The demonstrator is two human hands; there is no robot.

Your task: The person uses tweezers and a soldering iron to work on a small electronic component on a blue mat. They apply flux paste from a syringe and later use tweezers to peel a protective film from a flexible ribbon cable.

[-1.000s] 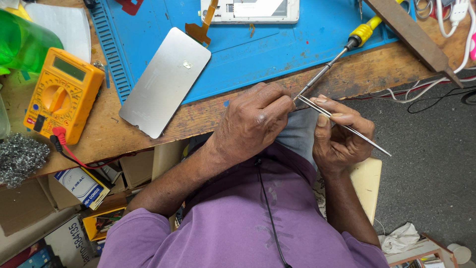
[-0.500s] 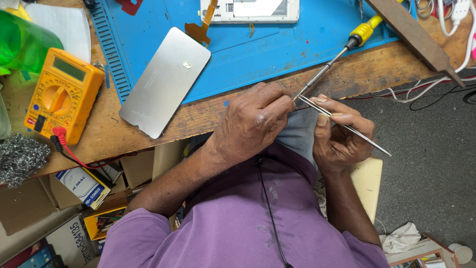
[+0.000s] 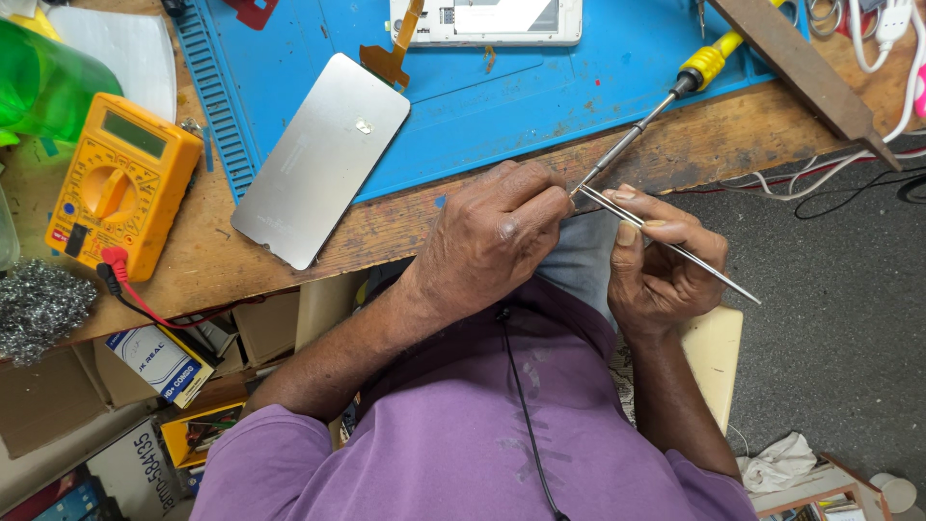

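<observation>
Head view: left hand [image 3: 492, 241] curled shut at the wooden bench edge, fingertips pinched on something too small to make out. Right hand [image 3: 656, 256] closed around slim metal tweezers [image 3: 675, 249], tips meeting the left fingertips. Yellow-handled screwdriver [image 3: 656, 106] lying slantwise, shaft tip just beside that meeting point. Nearby on the blue mat [image 3: 540, 106]: silver metal plate [image 3: 323, 159]; yellow multimeter [image 3: 121, 183] farther left.

Grey multimeter screen [image 3: 133, 134] top left; white-blue box [image 3: 160, 363] under bench.
</observation>
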